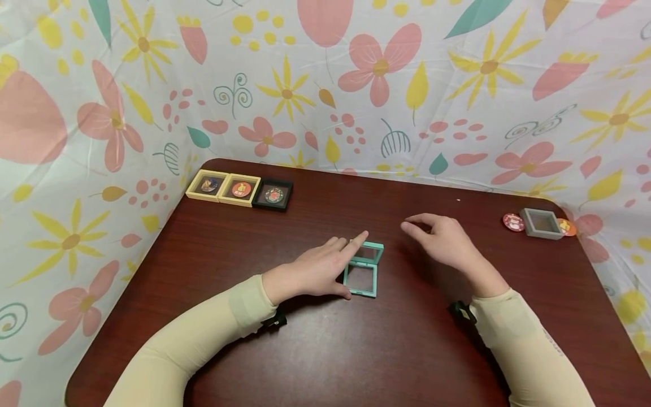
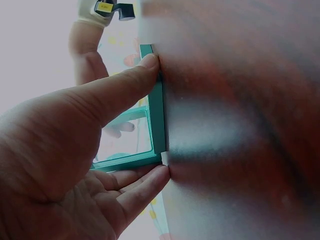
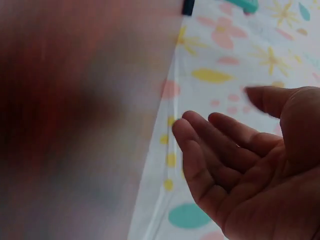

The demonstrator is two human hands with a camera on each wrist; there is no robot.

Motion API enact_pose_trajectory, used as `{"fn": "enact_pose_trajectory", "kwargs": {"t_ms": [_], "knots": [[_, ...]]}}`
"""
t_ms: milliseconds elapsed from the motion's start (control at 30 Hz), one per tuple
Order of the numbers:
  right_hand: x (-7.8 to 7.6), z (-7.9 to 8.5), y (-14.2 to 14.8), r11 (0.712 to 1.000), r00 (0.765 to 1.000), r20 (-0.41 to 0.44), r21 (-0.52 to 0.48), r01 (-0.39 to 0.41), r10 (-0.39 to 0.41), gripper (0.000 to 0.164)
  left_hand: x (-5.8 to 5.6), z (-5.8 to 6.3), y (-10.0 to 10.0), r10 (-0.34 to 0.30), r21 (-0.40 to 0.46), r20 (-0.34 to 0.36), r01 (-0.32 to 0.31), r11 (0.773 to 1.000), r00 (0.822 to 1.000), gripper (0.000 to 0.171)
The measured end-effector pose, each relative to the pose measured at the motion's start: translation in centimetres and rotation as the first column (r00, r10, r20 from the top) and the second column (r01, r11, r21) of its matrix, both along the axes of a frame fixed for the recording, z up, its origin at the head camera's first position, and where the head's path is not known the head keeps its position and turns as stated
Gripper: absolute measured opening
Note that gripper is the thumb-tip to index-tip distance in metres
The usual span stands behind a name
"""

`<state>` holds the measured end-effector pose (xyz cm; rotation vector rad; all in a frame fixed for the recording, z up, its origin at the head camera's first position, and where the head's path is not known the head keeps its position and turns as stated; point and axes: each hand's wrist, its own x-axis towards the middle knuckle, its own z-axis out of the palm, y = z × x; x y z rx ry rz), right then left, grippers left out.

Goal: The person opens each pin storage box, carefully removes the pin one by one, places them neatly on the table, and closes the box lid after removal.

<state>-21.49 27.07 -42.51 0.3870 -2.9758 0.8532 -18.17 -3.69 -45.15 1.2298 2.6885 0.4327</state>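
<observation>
A small teal floating-display frame [image 1: 376,281] stands unfolded at the middle of the table, its lid raised at the back and clear film in both halves. My left hand [image 1: 317,274] grips it from the left. In the left wrist view the thumb [image 2: 131,82] lies along the teal base edge and the other fingers are by the raised half. My right hand [image 1: 441,237] hovers to the right of the frame, fingers loosely bent, thumb apart. The right wrist view shows nothing in its palm [image 3: 265,185].
At the back left stand two cream frames [image 1: 224,191] and a black frame [image 1: 286,196] in a row, each with a round badge inside. Far right, a grey frame [image 1: 531,226] lies between a red badge [image 1: 513,222] and an orange badge [image 1: 568,227]. Flowered cloth [image 1: 315,113] hangs behind the table.
</observation>
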Motion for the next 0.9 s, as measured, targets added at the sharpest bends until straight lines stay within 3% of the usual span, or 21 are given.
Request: {"fn": "enact_pose_trajectory", "kwargs": {"t_ms": [133, 367, 600, 900], "knots": [[0.3, -0.3, -1.0, 0.995, 0.986, 0.154, -0.091, -0.049, 0.063, 0.054, -0.1, -0.1, 0.0, -0.004, 0.002, 0.001, 0.004, 1.0, 1.0, 0.133], [0.7, -0.8, -1.9, 0.959, 0.92, 0.36, -0.277, -0.054, 0.156, 0.06, -0.1, 0.0, 0.1, -0.007, 0.001, -0.001, 0.007, 1.0, 1.0, 0.135], [1.0, -1.1, -2.5, 0.953, 0.891, 0.411, -0.297, -0.066, 0.19, 0.058, -0.1, 0.0, 0.1, -0.01, 0.001, -0.012, 0.01, 1.0, 1.0, 0.134], [1.3, -1.4, -3.0, 0.965, 0.907, 0.378, -0.242, -0.098, 0.186, 0.052, -0.1, -0.1, 0.2, -0.001, -0.01, 0.0, 0.001, 1.0, 1.0, 0.131]]}}
